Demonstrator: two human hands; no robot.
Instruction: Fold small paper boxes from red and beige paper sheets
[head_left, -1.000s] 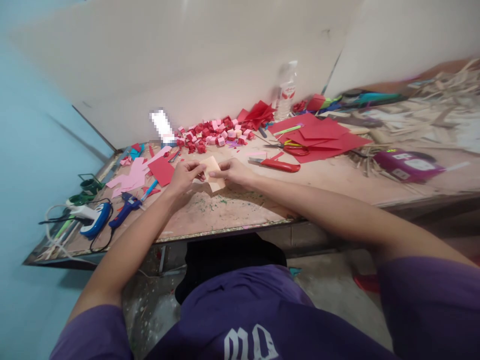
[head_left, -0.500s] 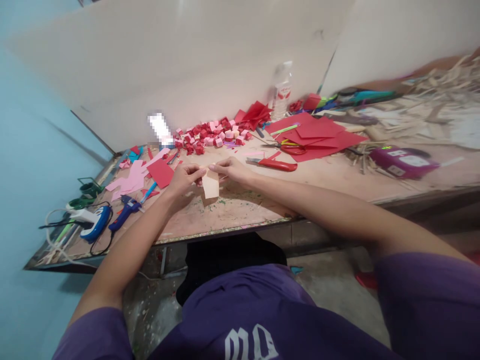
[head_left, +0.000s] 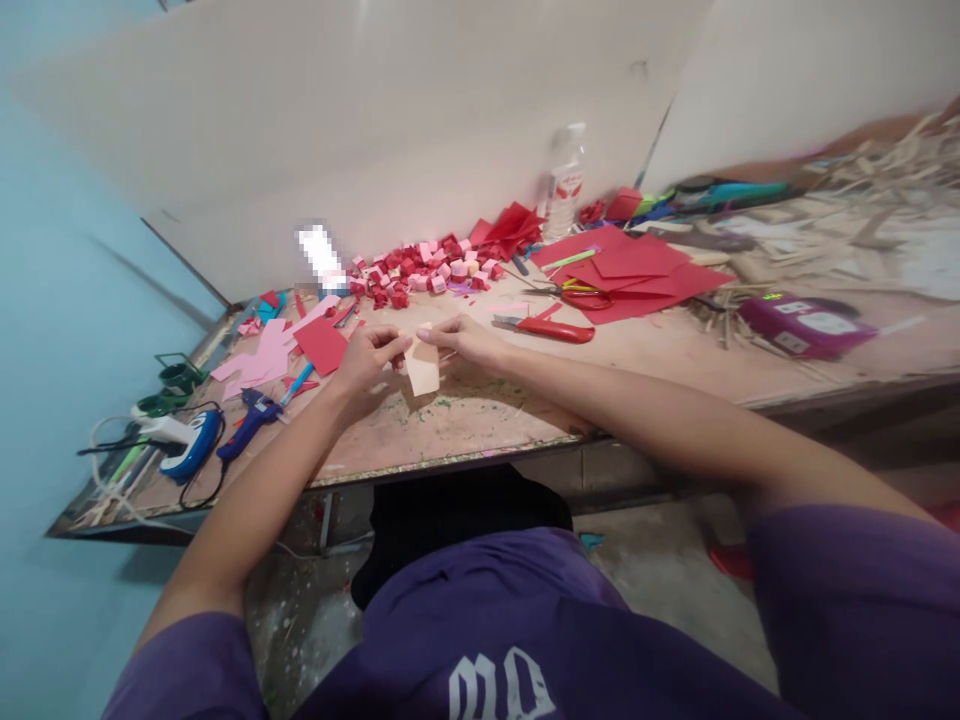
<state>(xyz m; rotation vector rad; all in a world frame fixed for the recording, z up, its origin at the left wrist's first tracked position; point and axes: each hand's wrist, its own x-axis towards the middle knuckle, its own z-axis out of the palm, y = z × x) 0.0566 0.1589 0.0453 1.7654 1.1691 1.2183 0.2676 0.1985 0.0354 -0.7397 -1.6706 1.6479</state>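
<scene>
Between my two hands is a small cream-coloured piece of paper [head_left: 423,372], hanging just above the table near its front edge. My left hand [head_left: 375,352] pinches its left upper side with thumb and fingers. On the opposite upper corner, my right hand [head_left: 466,342] grips it, thumb on top. The fingertips behind the paper are partly hidden. A red sheet [head_left: 322,346] lies to the left of my left hand. Beyond my right hand rests a red-handled knife [head_left: 555,329].
A heap of folded pink and red paper pieces [head_left: 427,270] lies behind my hands. Red paper sheets [head_left: 637,275], scissors [head_left: 589,298], a clear bottle [head_left: 564,190] and a magenta tape measure [head_left: 802,325] are to the right. On the left are a blue glue gun [head_left: 251,425] and a power strip [head_left: 191,447].
The cream paper has tilted slightly, its lower edge shifting a little. Both hands stay in nearly the same place and keep hold of it.
</scene>
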